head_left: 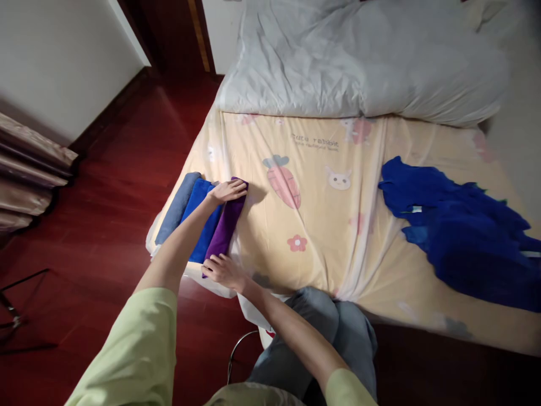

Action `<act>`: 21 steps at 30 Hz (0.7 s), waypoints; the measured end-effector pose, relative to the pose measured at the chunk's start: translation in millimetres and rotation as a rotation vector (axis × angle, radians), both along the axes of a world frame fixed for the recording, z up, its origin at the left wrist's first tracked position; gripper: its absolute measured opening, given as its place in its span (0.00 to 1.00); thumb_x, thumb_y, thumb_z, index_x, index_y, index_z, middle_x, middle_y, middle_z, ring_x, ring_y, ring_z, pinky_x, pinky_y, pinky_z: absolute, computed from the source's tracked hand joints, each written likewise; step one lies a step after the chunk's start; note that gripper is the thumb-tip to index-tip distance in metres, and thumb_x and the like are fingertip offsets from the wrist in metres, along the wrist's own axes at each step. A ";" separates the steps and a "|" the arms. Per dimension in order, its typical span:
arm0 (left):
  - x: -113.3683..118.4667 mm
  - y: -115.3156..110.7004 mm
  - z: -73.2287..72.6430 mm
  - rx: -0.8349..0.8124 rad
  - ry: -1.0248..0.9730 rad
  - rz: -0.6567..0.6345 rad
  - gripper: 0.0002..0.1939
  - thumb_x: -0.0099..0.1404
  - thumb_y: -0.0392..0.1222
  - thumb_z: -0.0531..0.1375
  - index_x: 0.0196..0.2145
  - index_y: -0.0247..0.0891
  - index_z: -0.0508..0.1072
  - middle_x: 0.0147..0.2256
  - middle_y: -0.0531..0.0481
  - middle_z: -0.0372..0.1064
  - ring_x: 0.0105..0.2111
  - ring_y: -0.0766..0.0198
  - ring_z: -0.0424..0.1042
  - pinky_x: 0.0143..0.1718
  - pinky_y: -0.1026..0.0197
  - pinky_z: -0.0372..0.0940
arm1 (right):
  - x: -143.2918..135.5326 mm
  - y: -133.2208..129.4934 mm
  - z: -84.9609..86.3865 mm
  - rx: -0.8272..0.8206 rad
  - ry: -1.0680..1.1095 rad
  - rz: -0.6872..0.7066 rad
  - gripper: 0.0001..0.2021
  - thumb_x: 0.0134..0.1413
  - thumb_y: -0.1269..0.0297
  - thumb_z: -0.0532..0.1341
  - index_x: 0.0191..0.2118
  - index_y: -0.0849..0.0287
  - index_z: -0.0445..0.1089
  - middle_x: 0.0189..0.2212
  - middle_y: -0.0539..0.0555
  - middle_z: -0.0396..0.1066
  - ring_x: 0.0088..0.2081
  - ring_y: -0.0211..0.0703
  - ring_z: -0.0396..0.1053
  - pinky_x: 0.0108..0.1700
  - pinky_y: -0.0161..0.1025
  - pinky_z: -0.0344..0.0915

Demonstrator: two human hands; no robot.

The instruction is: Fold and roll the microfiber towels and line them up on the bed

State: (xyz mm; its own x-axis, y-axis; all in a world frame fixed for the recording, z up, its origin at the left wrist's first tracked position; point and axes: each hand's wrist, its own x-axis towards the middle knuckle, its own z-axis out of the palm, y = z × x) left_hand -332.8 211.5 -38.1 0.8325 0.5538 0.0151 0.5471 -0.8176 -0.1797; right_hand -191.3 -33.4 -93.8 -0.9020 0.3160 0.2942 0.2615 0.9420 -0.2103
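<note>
Both hands on the purple cloth, beside the bed's edge

The bed [323, 228] carries everything here, and the purple cloth [227, 225] lies near its front left corner. Beyond the cloth, toward the head of the bed, a pale quilt [304, 67] is bunched across the sheet. Well to the cloth's right sits a loose blue heap [456, 231], crumpled, its outline ragged. Against the cloth's left side comes a folded blue cloth [210, 228], and past that a grey-blue roll [178, 204], near the bed's side edge.

The left hand [229, 190] lies over the purple cloth's far end, fingers a little apart. The right hand [222, 272] has its fingers curled over the near end; whether either hand pinches the fabric, I cannot tell.

Done well, this step probably calls for even, light pressure at both ends, keeping the cloth straight and level with its neighbour without shoving the row leftward. The near end lies close to the bed's front edge, so drawing it toward the body could let it overhang. The easier room for movement is to the cloth's right, where printed sheet stretches toward the heap, though its creases might catch the fabric.
</note>
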 end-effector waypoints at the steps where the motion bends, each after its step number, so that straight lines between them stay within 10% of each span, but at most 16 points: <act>1: -3.9 2.8 -2.0 -0.014 0.010 0.018 0.18 0.73 0.28 0.50 0.51 0.38 0.75 0.50 0.38 0.72 0.53 0.56 0.70 0.49 0.55 0.71 | -2.8 3.1 -2.8 -0.004 0.002 0.003 0.10 0.76 0.68 0.54 0.46 0.58 0.73 0.42 0.54 0.74 0.43 0.44 0.67 0.39 0.41 0.61; 10: -20.8 22.2 -20.3 -0.039 -0.014 0.102 0.17 0.73 0.29 0.51 0.53 0.38 0.74 0.54 0.37 0.70 0.55 0.56 0.68 0.50 0.55 0.70 | 1.0 16.8 -21.8 -0.017 -0.027 0.029 0.12 0.77 0.64 0.53 0.44 0.57 0.74 0.43 0.53 0.74 0.46 0.44 0.67 0.41 0.42 0.62; 21: -19.1 -0.1 -27.4 -0.107 0.016 0.152 0.19 0.73 0.29 0.49 0.53 0.35 0.74 0.53 0.34 0.70 0.53 0.54 0.69 0.52 0.50 0.69 | -6.0 2.7 -1.4 -0.058 -0.024 0.038 0.09 0.74 0.70 0.55 0.45 0.56 0.73 0.46 0.52 0.74 0.47 0.41 0.69 0.46 0.39 0.67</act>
